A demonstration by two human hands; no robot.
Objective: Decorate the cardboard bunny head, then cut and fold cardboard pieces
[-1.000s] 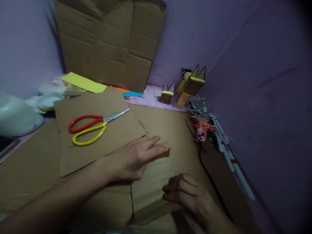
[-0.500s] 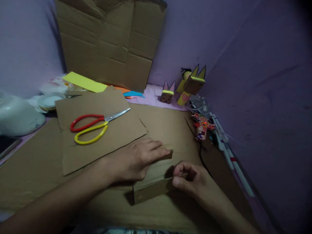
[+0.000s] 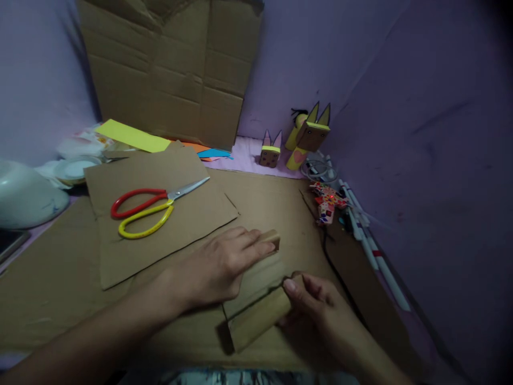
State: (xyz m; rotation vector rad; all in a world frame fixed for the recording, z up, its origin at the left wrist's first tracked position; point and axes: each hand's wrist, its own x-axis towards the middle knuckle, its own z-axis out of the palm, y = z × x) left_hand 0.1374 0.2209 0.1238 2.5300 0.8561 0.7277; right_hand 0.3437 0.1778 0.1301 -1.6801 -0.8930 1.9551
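A small folded cardboard piece (image 3: 260, 286) lies in front of me, with raised flaps along its far and near sides. My left hand (image 3: 230, 262) rests over its left part, fingers closed around the far flap. Between thumb and fingers, my right hand (image 3: 308, 299) pinches the right end of the near flap, which tilts outward toward me. The fingers under that flap are partly hidden. Left of the piece, scissors (image 3: 170, 202) with one red and one yellow handle lie slightly apart on a flat cardboard sheet (image 3: 192, 230).
A big cardboard panel (image 3: 168, 69) leans on the wall behind. Two eared cardboard figures (image 3: 270, 149) stand at the back. On the right are a patterned paper shape (image 3: 327, 202) with a red light and white tubes (image 3: 387, 272). A white rounded container (image 3: 30, 195) sits left.
The near flap has been bent farther outward and down by my right hand, so its face shows more. My left hand stays on the piece. The view has shifted slightly.
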